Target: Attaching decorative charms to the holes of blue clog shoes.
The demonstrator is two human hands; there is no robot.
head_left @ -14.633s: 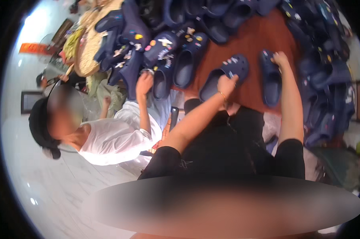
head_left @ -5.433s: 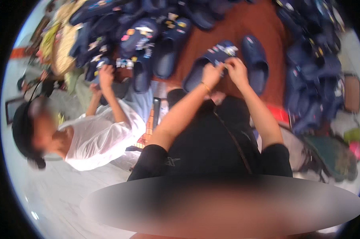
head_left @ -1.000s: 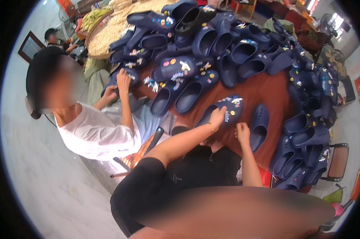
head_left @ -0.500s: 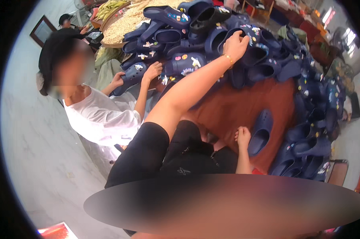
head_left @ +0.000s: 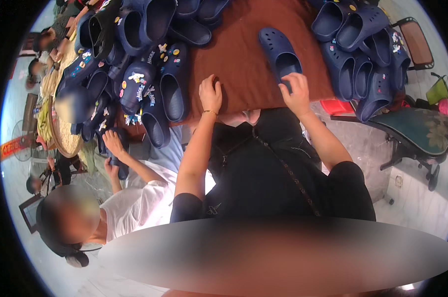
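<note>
Two hands at a table full of blue shoes

The left hand (head_left: 210, 94) lies flat on the brown table (head_left: 244, 59), fingers together, holding nothing. The right hand (head_left: 296, 90) pinches the heel of a plain blue clog (head_left: 279, 50), as if to steady it.

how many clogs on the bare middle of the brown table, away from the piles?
1: a plain navy clog lies alone at the table edge, right hand on its heel; left hand rests flat on the cloth. Others sit in piles.
</note>
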